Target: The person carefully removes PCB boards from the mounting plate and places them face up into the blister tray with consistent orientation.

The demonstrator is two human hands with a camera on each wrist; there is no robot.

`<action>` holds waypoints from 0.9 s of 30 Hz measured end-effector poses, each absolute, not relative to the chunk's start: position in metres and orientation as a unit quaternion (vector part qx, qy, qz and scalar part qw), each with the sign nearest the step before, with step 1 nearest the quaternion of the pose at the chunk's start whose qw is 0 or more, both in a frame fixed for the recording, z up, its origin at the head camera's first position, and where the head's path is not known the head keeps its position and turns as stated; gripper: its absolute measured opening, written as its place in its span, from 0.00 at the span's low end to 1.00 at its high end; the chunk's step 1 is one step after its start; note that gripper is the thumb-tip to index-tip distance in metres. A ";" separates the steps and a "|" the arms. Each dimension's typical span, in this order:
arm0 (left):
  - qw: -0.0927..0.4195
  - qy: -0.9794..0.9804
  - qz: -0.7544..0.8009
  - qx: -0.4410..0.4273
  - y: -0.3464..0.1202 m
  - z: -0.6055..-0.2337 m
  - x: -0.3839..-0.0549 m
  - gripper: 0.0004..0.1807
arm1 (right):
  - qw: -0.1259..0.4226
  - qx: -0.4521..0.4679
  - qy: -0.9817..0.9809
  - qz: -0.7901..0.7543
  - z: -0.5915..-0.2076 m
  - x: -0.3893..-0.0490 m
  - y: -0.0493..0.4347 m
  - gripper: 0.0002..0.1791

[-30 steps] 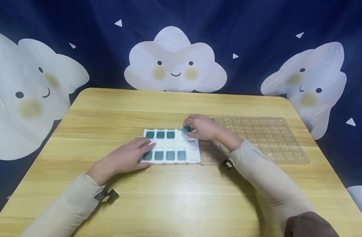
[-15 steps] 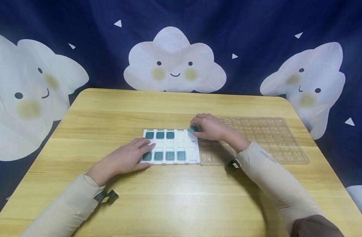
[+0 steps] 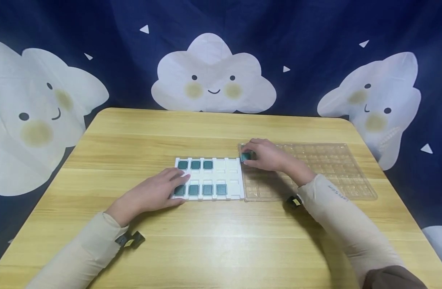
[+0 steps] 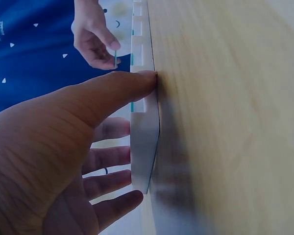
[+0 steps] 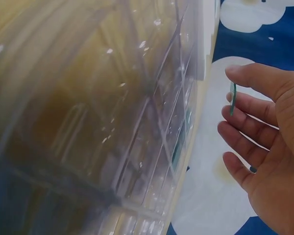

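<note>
My right hand (image 3: 267,155) pinches a green square chip (image 3: 245,156) between thumb and fingers, over the left end of a clear plastic tray (image 3: 322,168). In the right wrist view, the thin chip (image 5: 233,99) is edge-on above the tray. My left hand (image 3: 157,192) rests at the left end of a white tray (image 3: 221,176). The left thumb (image 4: 137,84) lies along the tray's front side, the other fingers rather straight against it. Green chips (image 3: 208,189) sit in two rows of the white tray's pockets; the right-hand pockets are bare. Left fingers partly cover the leftmost chips.
The clear tray, divided into many small pockets, lies right against the white tray's right side. A green strip (image 5: 178,147) shows through it in the right wrist view. Both trays lie on a wooden table (image 3: 221,241) before a blue cloud-patterned curtain (image 3: 296,32).
My right hand has moved rightward with the chip, from above the white tray to over the clear tray's left end. The left hand and white tray stay where they were.
</note>
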State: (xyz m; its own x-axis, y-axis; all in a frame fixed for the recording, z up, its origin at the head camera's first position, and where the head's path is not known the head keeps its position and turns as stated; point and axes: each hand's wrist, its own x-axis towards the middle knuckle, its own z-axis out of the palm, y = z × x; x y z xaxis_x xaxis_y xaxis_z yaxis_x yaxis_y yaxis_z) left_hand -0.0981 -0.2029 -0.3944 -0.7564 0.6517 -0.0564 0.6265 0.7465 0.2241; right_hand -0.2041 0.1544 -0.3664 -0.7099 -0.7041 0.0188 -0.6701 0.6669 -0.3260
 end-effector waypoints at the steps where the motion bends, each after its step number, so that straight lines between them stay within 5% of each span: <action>1: 0.066 0.932 0.097 0.343 -0.203 -0.395 -0.098 0.40 | 0.055 -0.378 0.911 -0.157 -0.366 -0.204 0.156 0.18; 27: 0.088 0.934 0.095 0.334 -0.203 -0.392 -0.099 0.40 | 0.087 -0.364 0.916 -0.142 -0.375 -0.201 0.166 0.20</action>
State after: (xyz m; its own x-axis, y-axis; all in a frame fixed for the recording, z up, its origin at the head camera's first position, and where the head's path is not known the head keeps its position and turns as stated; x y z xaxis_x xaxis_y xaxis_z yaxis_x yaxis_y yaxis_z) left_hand -0.0986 -0.2025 -0.3924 -0.7620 0.6396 -0.1012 0.6061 0.7595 0.2365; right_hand -0.2007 0.1658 -0.3750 -0.7198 -0.6919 -0.0552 -0.6427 0.6944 -0.3237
